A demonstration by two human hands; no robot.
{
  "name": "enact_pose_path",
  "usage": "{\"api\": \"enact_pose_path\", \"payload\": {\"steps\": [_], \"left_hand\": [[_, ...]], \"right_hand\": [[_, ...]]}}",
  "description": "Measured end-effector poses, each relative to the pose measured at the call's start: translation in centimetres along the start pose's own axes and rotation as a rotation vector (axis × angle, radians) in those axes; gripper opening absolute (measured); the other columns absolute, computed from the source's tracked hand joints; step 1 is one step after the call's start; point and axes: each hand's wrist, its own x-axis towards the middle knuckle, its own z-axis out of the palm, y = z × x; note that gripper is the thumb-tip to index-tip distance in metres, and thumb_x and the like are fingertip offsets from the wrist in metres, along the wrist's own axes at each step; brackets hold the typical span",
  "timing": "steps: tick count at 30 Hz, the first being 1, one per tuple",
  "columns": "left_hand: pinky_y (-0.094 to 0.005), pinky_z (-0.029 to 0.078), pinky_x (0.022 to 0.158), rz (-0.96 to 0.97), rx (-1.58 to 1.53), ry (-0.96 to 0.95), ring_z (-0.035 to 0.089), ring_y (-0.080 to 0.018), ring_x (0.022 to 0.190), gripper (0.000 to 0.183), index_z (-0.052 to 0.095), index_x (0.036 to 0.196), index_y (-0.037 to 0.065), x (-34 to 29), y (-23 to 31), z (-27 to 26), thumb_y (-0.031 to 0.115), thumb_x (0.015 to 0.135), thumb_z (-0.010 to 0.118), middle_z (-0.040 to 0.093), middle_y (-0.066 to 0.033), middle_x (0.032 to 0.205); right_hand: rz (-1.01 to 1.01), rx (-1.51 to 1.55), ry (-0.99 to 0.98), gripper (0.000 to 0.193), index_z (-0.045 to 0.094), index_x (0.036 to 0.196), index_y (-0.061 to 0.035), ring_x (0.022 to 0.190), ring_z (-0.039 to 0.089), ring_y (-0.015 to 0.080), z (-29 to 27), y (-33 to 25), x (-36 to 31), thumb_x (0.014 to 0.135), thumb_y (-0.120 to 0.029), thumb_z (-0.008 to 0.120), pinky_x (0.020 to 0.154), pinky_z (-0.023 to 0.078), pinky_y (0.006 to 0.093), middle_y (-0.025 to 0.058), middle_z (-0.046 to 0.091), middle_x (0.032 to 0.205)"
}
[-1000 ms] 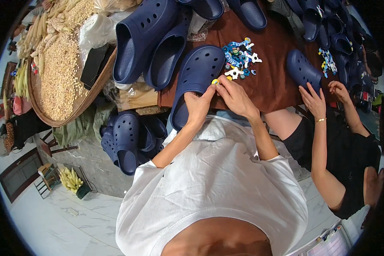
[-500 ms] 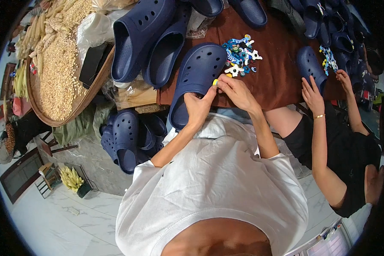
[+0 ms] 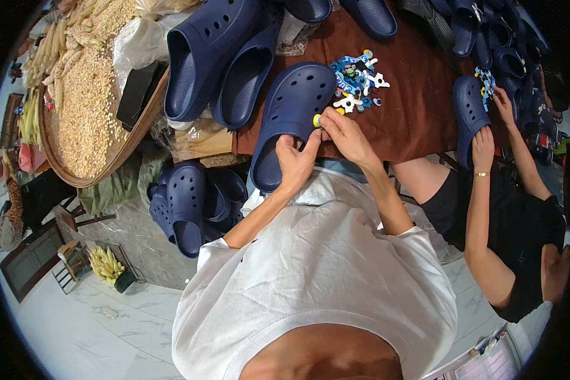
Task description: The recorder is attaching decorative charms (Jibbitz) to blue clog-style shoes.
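Note:
A navy blue clog (image 3: 301,88) with round holes lies at the table's front edge, its toe pointing away. My left hand (image 3: 296,162) grips its right side near the opening, with some fingers hidden inside the shoe. At the rim of the upper, my right hand (image 3: 347,136) pinches a small yellow shoe charm (image 3: 316,120). Whether the charm sits in a hole cannot be made out. Just beyond my right hand lies a pile of blue, white and dark charms (image 3: 359,79) on the brown cloth (image 3: 405,107).
More navy clogs (image 3: 246,82) stand at left on the table, and others (image 3: 187,202) hang below its edge. A round tray (image 3: 76,180) of corn kernels with a black phone (image 3: 140,95) is farther left. At right, a co-worker's hand (image 3: 483,152) holds another clog (image 3: 470,111).
My left hand has shifted slightly down along the clog's rim, and the yellow charm shows more between my fingers. The co-worker's clog has come nearer to them, one hand now at its opening.

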Motion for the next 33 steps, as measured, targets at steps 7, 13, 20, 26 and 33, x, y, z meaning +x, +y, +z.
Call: {"api": "enact_pose_path", "payload": {"steps": [7,13,20,26,33], "left_hand": [[-0.0238,0.051,0.079,-0.059,-0.171,-0.073,0.065,-0.0131,0.09,0.025,0.063,0.107,-0.008,0.2,1.4,0.0,0.003,0.086,0.071,0.069,-0.0109,0.104],[-0.0239,0.051,0.08,-0.118,-0.148,-0.085,0.064,-0.0129,0.094,0.03,0.061,0.112,-0.008,0.3,1.4,-0.5,0.003,0.086,0.071,0.067,-0.0106,0.109],[-0.0241,0.051,0.08,-0.179,-0.082,-0.119,0.064,-0.0124,0.094,0.029,0.061,0.112,-0.009,0.5,2.8,-0.6,0.003,0.087,0.069,0.067,-0.0098,0.109],[-0.0243,0.051,0.08,-0.179,-0.077,-0.063,0.064,-0.012,0.093,0.029,0.062,0.112,-0.01,0.2,2.8,-0.3,0.003,0.087,0.07,0.067,-0.0101,0.109],[-0.0242,0.05,0.079,-0.144,-0.116,-0.109,0.063,-0.0123,0.089,0.029,0.063,0.109,-0.01,0.5,2.2,-0.5,0.004,0.085,0.072,0.068,-0.0095,0.106]], "right_hand": [[-0.033,0.089,0.156,0.024,0.057,0.102,-0.0015,0.073,0.058,0.0145,1.2,0.2,-0.5,0.102,-0.025,0.054,0.068,0.048,0.0306,0.0067,0.061,0.081],[-0.179,0.099,0.268,0.019,0.062,0.106,-0.0009,0.086,0.066,0.0161,1.3,-0.8,-0.4,0.092,-0.012,0.067,0.072,0.053,0.0279,0.0075,0.066,0.094],[-0.24,0.129,0.287,0.019,0.064,0.105,0.0001,0.088,0.067,0.015,1.6,-0.3,-0.1,0.088,-0.007,0.07,0.073,0.053,0.0261,0.0073,0.067,0.097],[-0.164,0.31,0.236,0.02,0.065,0.107,-0.0007,0.087,0.066,0.0127,1.7,1.0,0.0,0.089,-0.008,0.07,0.074,0.053,0.0257,0.0077,0.069,0.096],[-0.106,0.058,0.454,0.016,0.066,0.108,-0.004,0.081,0.065,0.0124,0.1,1.4,-0.8,0.097,-0.013,0.058,0.073,0.052,0.0278,0.0069,0.068,0.097]]}}
